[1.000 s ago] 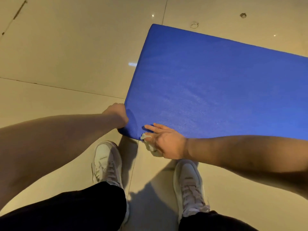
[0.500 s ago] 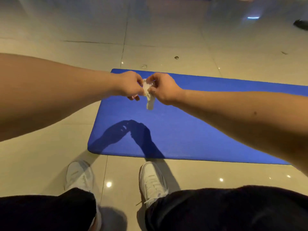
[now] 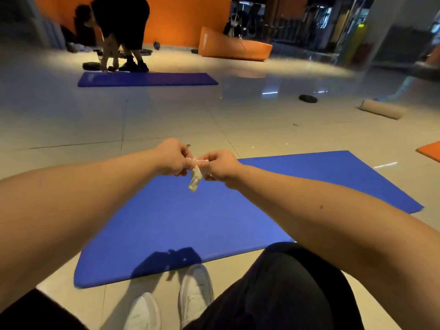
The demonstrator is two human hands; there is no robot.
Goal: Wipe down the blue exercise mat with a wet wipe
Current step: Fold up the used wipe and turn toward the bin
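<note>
White and crumpled, the wet wipe (image 3: pixel 195 173) is hanging above the blue exercise mat (image 3: pixel 190 222) lying on the floor (image 3: pixel 166 120), because the fingers of your left hand (image 3: pixel 171 158) and right hand (image 3: pixel 220 166) are pinching its top edge, seemingly pulling it open for wiping.

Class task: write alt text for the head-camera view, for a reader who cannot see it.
A left hand and right hand pinch a crumpled white wet wipe between them above a blue exercise mat lying on a tiled floor.
</note>
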